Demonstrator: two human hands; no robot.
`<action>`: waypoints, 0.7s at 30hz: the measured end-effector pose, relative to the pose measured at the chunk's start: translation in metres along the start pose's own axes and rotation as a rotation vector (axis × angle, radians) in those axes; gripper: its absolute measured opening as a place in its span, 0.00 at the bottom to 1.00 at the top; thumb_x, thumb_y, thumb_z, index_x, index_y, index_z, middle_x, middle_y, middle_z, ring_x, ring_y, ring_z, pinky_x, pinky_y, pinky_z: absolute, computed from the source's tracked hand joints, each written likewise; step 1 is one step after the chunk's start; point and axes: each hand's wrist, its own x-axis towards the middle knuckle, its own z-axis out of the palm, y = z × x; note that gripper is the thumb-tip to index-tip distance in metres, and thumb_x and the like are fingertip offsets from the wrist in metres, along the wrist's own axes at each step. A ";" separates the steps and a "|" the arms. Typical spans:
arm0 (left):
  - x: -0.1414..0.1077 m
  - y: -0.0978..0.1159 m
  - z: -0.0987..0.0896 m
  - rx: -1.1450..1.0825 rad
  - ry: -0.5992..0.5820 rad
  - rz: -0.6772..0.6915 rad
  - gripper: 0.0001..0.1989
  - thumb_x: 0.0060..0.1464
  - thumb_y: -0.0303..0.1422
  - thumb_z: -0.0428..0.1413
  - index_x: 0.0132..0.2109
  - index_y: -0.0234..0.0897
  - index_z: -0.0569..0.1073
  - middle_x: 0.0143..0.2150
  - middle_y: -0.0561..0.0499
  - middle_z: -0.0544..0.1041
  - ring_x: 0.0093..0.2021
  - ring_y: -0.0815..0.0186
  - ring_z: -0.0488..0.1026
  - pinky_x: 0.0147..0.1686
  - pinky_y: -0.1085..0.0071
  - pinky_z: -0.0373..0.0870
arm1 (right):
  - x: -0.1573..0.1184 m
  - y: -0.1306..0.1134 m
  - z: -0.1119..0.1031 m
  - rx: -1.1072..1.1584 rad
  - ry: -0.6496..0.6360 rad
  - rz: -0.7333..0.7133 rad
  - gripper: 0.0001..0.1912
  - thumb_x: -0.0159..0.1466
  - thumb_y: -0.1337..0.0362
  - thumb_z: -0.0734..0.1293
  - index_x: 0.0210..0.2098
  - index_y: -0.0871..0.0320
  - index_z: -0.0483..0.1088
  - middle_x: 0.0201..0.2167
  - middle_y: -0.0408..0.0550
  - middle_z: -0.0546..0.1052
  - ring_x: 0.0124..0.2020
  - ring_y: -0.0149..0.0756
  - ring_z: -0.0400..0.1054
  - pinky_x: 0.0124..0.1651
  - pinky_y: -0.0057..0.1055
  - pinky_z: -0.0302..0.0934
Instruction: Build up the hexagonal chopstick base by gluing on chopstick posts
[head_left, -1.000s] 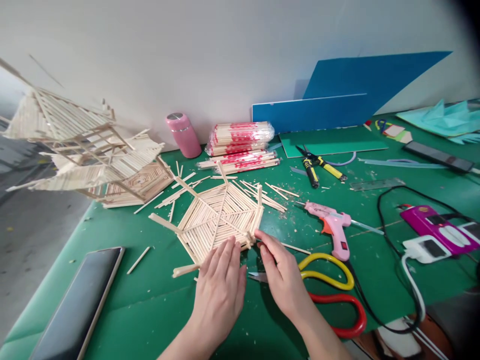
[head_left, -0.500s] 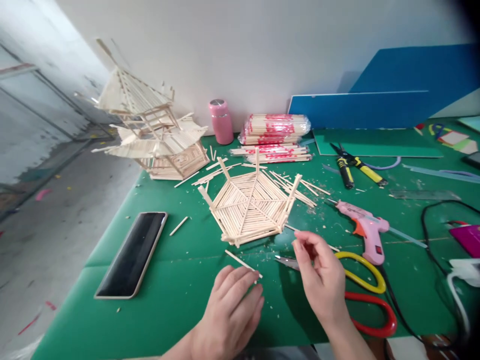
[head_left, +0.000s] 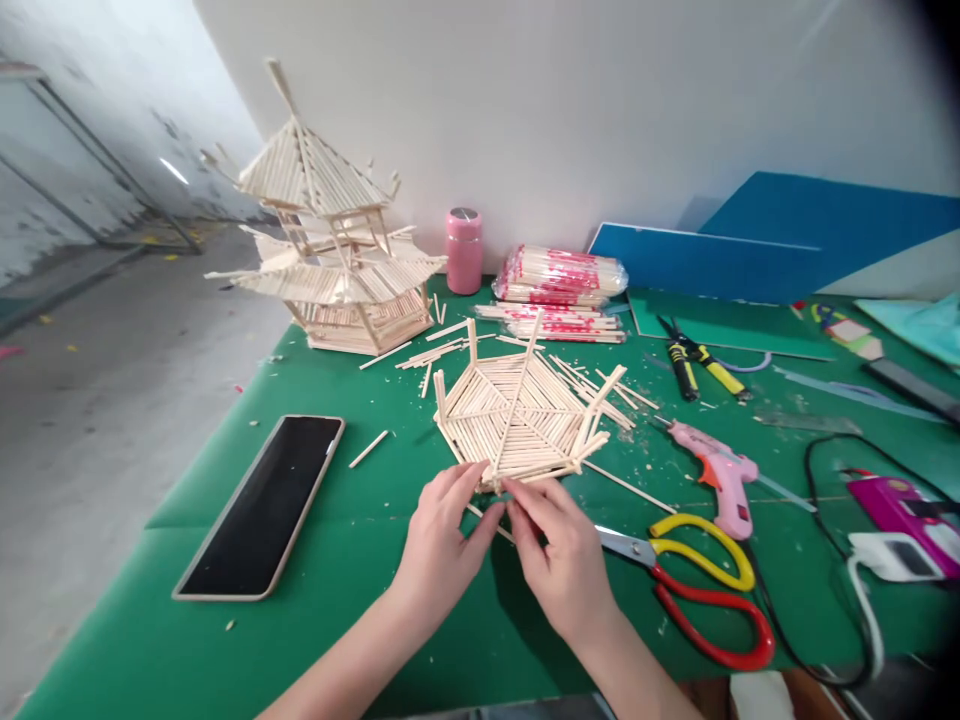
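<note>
Head | green tabletop [head_left: 322, 625] | grey floor [head_left: 150, 370] | pale wall [head_left: 600, 120] behind | both hands [head_left: 442, 525] [head_left: 562, 555] touching stick base [head_left: 540, 425], grip unclear

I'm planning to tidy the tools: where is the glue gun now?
In the head view, the pink glue gun lies right of centre, beyond the scissors and nearer than the yellow-and-black pliers.

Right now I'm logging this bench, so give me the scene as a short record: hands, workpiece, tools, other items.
Left hand: fingertips at near corner of stick frame
Right hand: fingertips at same corner
Grip: unclear, both
Workpiece: stick frame, flat base, sticks rising along rim
Tools, right: scissors, pink glue gun, pliers
Farther back: stick pagoda, pink bottle, wrapped stick bundles
Left: phone, screen dark
</note>
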 end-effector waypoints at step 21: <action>0.007 -0.013 0.012 -0.179 0.002 -0.014 0.08 0.52 0.25 0.49 0.38 0.35 0.70 0.38 0.45 0.74 0.39 0.62 0.71 0.38 0.65 0.71 | -0.007 -0.004 0.004 -0.072 0.059 -0.028 0.19 0.61 0.73 0.57 0.51 0.57 0.64 0.36 0.51 0.71 0.36 0.35 0.67 0.38 0.32 0.64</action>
